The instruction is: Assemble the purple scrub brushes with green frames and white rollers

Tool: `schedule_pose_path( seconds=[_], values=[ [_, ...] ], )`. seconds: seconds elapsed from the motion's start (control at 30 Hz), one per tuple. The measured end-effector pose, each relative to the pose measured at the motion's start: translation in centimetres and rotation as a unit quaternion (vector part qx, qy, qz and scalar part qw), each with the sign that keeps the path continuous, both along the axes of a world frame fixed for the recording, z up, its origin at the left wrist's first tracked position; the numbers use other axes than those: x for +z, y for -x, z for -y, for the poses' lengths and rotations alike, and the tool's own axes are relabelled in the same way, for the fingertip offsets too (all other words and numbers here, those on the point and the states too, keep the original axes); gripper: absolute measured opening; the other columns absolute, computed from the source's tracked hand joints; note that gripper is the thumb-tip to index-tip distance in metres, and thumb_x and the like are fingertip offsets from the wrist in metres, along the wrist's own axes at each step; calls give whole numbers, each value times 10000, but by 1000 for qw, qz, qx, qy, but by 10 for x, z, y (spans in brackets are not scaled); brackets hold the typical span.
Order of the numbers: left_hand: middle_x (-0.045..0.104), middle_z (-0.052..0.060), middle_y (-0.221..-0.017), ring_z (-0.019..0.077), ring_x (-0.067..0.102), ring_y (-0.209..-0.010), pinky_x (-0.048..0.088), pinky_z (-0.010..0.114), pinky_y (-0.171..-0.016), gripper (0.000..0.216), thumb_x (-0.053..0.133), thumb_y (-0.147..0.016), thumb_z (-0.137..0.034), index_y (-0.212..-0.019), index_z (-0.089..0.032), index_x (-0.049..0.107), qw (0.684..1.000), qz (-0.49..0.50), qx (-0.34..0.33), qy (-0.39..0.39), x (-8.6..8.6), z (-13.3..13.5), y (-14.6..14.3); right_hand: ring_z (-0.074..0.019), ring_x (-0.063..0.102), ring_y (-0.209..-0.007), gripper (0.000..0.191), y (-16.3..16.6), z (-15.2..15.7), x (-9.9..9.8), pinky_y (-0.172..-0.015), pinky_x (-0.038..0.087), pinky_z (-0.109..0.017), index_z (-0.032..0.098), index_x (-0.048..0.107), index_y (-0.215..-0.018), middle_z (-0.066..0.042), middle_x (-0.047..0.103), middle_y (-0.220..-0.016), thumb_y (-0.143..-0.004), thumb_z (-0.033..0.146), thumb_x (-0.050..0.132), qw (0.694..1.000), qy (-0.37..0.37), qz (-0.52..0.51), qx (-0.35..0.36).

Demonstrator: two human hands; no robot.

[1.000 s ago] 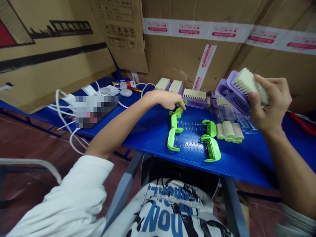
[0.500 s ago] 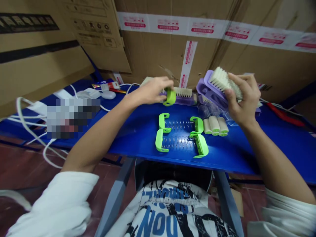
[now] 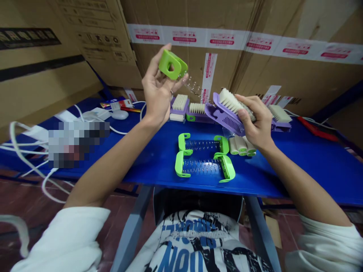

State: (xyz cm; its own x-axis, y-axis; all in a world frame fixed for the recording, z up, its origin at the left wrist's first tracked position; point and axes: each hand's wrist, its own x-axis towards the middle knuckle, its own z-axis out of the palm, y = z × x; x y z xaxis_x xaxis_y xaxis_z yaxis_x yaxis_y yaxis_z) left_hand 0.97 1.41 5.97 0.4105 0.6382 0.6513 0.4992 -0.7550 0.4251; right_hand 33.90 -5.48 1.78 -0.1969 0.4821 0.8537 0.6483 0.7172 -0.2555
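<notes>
Raised above the table, my left hand (image 3: 154,92) grips a bright green plastic bracket (image 3: 170,65) with a round hole in it. Thin coil springs (image 3: 194,87) trail from the bracket towards the right; whether their far end is fastened to anything, I cannot tell. My right hand (image 3: 256,121) is closed round a purple scrub brush (image 3: 227,113), tilted, with its pale bristles up. On the table below lie two green end-pieces sets joined by springs, the farther spring frame (image 3: 223,144) and the nearer spring frame (image 3: 229,168), close together.
Several cream rollers (image 3: 241,145) with green ends lie right of the frames. More purple brushes (image 3: 180,104) line the back, before cardboard boxes (image 3: 227,71). White cables (image 3: 17,145) and a mouse (image 3: 119,114) are at left; a red object (image 3: 316,128) lies far right.
My left hand has lifted the green bracket up and to the left, and springs now show stretched out from it. My right hand has moved left and slightly down with the brush.
</notes>
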Motion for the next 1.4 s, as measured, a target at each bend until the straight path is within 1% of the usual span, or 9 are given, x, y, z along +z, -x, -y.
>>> schedule_pose_path(
  seconds=[0.13, 0.23, 0.3, 0.43, 0.67, 0.83, 0.97, 1.07, 1.4],
  values=[
    [518, -164, -1883, 392, 334, -1848, 439, 719, -1479, 942, 422, -1065, -978, -1898, -666, 113, 999, 46, 18, -14, -8, 7, -11, -352, 820, -1220, 496, 3, 2, 0, -1121, 652, -625, 366, 846, -1512, -102, 858, -1332, -1196, 668, 611, 1000, -10, -3, 4],
    [411, -40, -1955, 343, 485, -1778, 533, 605, -1437, 793, 257, -1215, -801, -1938, -530, 75, 993, 110, 31, -29, -24, 10, -24, -361, 819, -1223, 497, 4, 3, 0, -1115, 658, -639, 374, 845, -1513, -100, 861, -1344, -1196, 669, 601, 1000, -5, -13, 6],
    [400, 33, -1953, 372, 468, -1803, 531, 640, -1424, 778, 309, -1243, -721, -1942, -497, 51, 998, 47, 26, -38, -33, 17, -33, -365, 817, -1229, 498, 6, 5, 1, -1118, 659, -647, 374, 844, -1517, -99, 862, -1352, -1199, 663, 593, 1000, -2, -14, 3],
    [355, 30, -1976, 448, 403, -1836, 520, 696, -1410, 924, 564, -1179, -692, -1926, -544, 40, 997, -68, -14, -43, -37, 36, -42, -362, 815, -1240, 490, 10, 9, 1, -1139, 655, -644, 371, 841, -1521, -97, 860, -1347, -1202, 647, 593, 1000, -6, -17, 3],
    [589, 136, -1743, 367, 652, -1649, 632, 598, -1309, 952, 679, -1151, -714, -1868, -437, 118, 996, -13, -81, 34, -34, 33, -38, -377, 813, -1287, 574, 13, 12, 2, -1148, 663, -665, 417, 833, -1515, -83, 852, -1377, -1188, 771, 522, 1000, 14, 3, -15],
    [633, 155, -1712, 363, 711, -1577, 655, 559, -1275, 976, 689, -1093, -842, -1819, -362, 247, 989, -28, -133, 58, -38, 16, -26, -358, 818, -1288, 549, 16, 16, 2, -1143, 666, -633, 415, 848, -1504, -82, 856, -1363, -1197, 744, 534, 1000, 14, 9, 5],
    [700, 158, -1640, 386, 775, -1479, 690, 538, -1222, 1117, 800, -894, -1011, -1689, -295, 481, 978, 57, -186, 69, -44, -3, -23, -356, 815, -1294, 578, 16, 15, 1, -1145, 669, -635, 379, 867, -1489, -92, 860, -1362, -1190, 751, 541, 1000, 10, 2, 0],
    [758, 162, -1556, 392, 812, -1402, 724, 517, -1163, 1159, 925, -779, -994, -1615, -263, 591, 967, 82, -229, 76, -46, -11, -23, -325, 836, -1224, 500, 15, 11, 1, -1118, 684, -581, 329, 890, -1430, -89, 879, -1300, -1187, 673, 622, 999, -27, -9, 43],
    [754, 164, -1537, 423, 778, -1411, 698, 568, -1187, 1158, 974, -774, -950, -1637, -256, 635, 981, 76, -178, 18, -59, -3, -33, -349, 819, -1265, 517, 20, 16, 1, -1152, 683, -599, 320, 862, -1474, -139, 846, -1347, -1214, 649, 560, 999, -39, 25, 9]
  ],
)
